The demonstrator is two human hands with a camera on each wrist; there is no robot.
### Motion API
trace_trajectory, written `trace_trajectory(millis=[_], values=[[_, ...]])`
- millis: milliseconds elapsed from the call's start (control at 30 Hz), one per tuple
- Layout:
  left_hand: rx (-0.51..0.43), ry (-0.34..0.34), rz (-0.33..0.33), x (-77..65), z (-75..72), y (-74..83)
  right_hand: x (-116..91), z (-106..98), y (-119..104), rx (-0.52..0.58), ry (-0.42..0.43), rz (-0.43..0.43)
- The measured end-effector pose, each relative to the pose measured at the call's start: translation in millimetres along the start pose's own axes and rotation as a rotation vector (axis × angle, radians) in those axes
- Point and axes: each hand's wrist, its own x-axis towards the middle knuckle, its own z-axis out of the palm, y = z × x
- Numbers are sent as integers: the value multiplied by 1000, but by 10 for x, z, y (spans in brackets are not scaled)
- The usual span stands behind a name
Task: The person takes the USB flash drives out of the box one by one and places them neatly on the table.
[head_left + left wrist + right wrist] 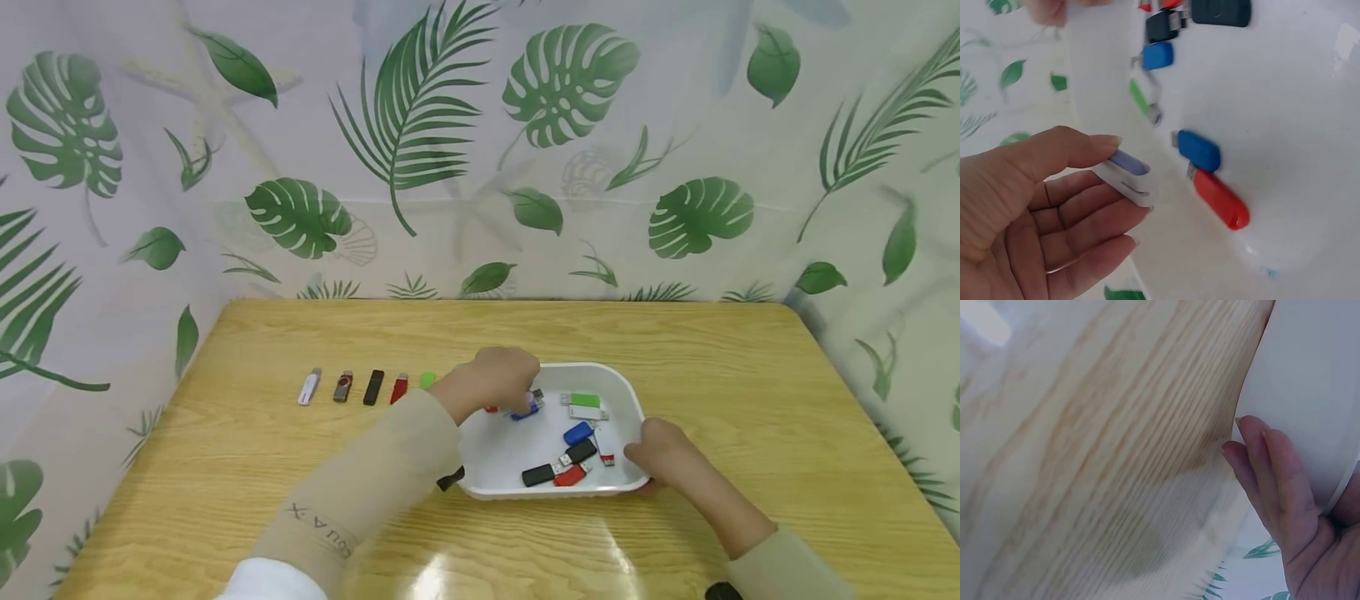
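the left hand [495,380] pinches a white-and-lavender plastic usb stick [1126,179] over a rounded white plastic tray [498,450]; the right hand [664,454] grips that tray's near right corner.

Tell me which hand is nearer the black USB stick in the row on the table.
Left. The left hand is over the tray, to the right of the black USB stick; the right hand is farther right, holding the tray's right side.
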Motion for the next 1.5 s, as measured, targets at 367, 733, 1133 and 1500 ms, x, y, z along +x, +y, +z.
trace_trajectory(millis=[367, 733, 1133, 1500], values=[[-204, 64, -115, -467, -126, -284, 3, 6, 47, 21, -6, -15], [-256, 144, -266, -782, -19, -479, 15, 6, 52, 18, -8, -2], [-367, 217, -400, -1063, 271, -660, 3, 41, 26, 18, -9, 2], [-459, 237, -388, -1041, 689, -635, 12, 11, 16, -16, -11, 5]])
